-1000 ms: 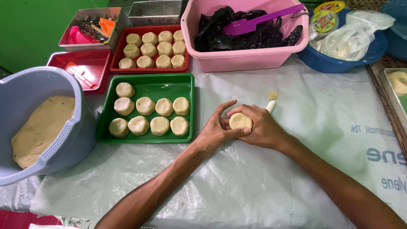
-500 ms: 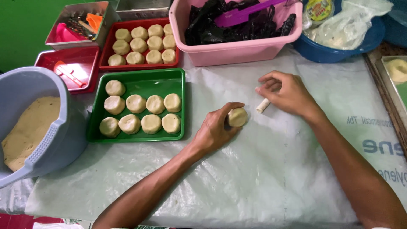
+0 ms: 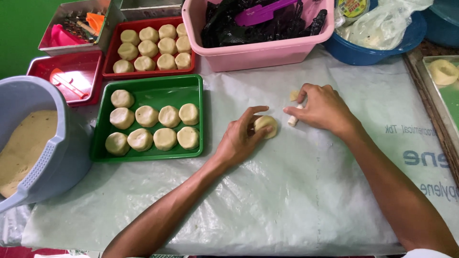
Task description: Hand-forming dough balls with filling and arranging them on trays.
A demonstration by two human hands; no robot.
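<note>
Pale translucent plastic sheeting (image 3: 296, 191) covers the worktable, with a green wall at the far left corner. At the left edge stands a grey plastic bucket (image 3: 52, 157) holding beige dough, beside a flat green plastic tray (image 3: 196, 119) carrying eight round dough pieces; behind that sits a red tray (image 3: 111, 57) of similar pieces. Near the middle, the left hand (image 3: 239, 141) curls its fingers around a round pale dough ball (image 3: 266, 125) resting on the sheeting. Just beside it, the right hand (image 3: 322, 107) pinches a small cream-coloured stick (image 3: 292, 120) between thumb and fingertips. Behind them sits a pink plastic tub (image 3: 258, 50) of black bags.
</note>
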